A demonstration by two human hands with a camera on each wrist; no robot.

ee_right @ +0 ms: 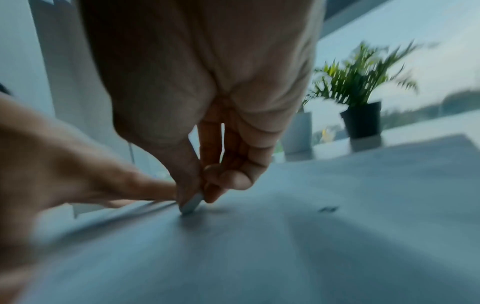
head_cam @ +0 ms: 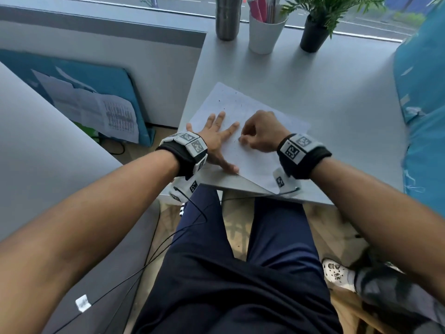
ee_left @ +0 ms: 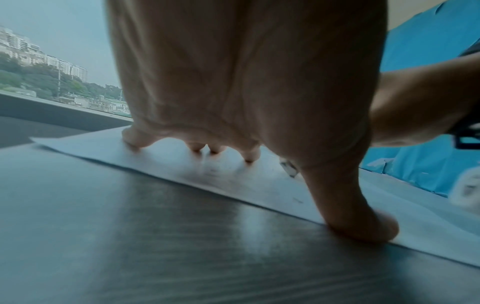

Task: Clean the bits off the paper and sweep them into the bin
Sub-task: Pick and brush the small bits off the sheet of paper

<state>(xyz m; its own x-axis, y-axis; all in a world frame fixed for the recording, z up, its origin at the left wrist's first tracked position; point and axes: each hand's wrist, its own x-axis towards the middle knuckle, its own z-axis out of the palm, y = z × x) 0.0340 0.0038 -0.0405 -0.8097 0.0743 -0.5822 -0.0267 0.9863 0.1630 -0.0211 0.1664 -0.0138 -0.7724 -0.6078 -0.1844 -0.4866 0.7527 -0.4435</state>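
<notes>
The paper point(head_cam: 243, 131) lies flat on the grey tabletop point(head_cam: 325, 112), near its front edge, with one corner poking a little past that edge. Tiny dark bits point(head_cam: 227, 102) are dotted over the sheet, mostly on the half farther from the person. The bin is not in view in any picture.

The left hand point(head_cam: 216, 138) is spread wide and flat on the paper, fingers straight, thumb point(ee_left: 363, 222) pressing right at the sheet's near edge. It holds nothing; it just pins the sheet down.

The right hand point(head_cam: 258, 132) is curled up, pinching a small pale flat thing point(ee_right: 191, 203) between thumb and fingers. It looks like an eraser, but it is too blurry to be sure. Its tip touches the paper just beside the left hand's fingers.

It looks like the rubbing step. To do it well, keep the left hand pressing firmly so the sheet does not slide or wrinkle. Rub with short, light strokes away from the pinning hand. Push the bits together into one little pile, not over the tabletop's front edge onto the floor.
</notes>
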